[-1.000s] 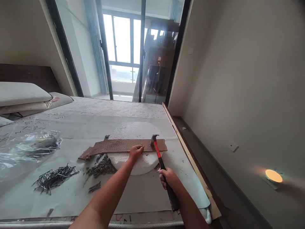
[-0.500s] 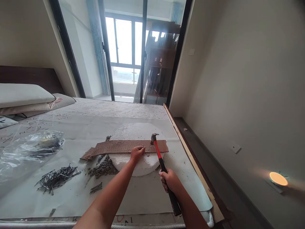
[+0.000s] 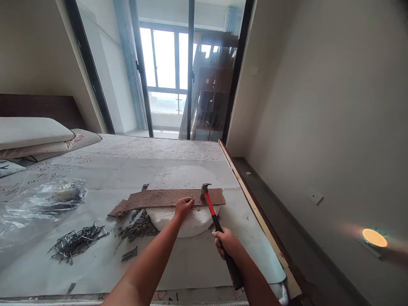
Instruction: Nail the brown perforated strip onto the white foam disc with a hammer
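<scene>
A brown board (image 3: 153,198) dotted with small holes lies across a round white slab (image 3: 178,222). My left hand (image 3: 184,207) rests at the board's near edge, thumb and finger closed in a pinch on what looks like a thin nail (image 3: 192,196), mostly hidden. In my right hand (image 3: 228,243) is a claw hammer (image 3: 210,204) with a red and black handle, gripped around the black part. Its metal head is over the board, just right of my left fingers; whether it touches the wood I cannot tell.
Loose nails (image 3: 78,242) lie in a pile at left, with a smaller bundle (image 3: 129,254) nearer. Grey crumbled bits (image 3: 140,225) sit beside the slab. A clear plastic bag (image 3: 41,204) is further left. A wooden rail (image 3: 255,208) edges the bed at right.
The hammer head has dropped slightly toward the board. My left hand keeps its pinch in the same spot. The view has tilted a little.
</scene>
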Action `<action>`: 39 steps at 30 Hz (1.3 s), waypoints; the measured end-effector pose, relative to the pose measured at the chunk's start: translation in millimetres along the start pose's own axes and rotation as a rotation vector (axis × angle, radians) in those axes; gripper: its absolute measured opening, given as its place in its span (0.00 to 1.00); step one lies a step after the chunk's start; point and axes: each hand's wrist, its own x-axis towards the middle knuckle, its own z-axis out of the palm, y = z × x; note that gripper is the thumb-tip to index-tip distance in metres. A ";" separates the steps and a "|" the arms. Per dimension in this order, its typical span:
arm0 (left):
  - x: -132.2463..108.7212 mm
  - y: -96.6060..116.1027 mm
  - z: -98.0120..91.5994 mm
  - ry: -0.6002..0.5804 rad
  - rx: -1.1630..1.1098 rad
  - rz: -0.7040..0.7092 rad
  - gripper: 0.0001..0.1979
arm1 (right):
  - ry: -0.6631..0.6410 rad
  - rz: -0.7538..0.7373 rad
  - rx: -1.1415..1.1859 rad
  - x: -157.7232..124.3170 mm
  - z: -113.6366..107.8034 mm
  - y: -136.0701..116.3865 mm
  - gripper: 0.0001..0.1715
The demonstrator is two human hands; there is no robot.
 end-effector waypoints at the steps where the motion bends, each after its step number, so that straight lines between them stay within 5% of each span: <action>1: 0.5 -0.9 0.2 0.003 0.004 0.006 0.19 | -0.003 -0.006 0.008 1.5 0.2 1.8 0.16; 18: 2.1 -9.6 1.4 -0.012 0.009 0.009 0.19 | -0.010 0.035 0.008 12.1 5.6 13.3 0.27; 39: 2.7 -10.9 1.4 -0.033 0.026 0.018 0.20 | 0.004 0.032 0.012 7.4 6.2 13.1 0.21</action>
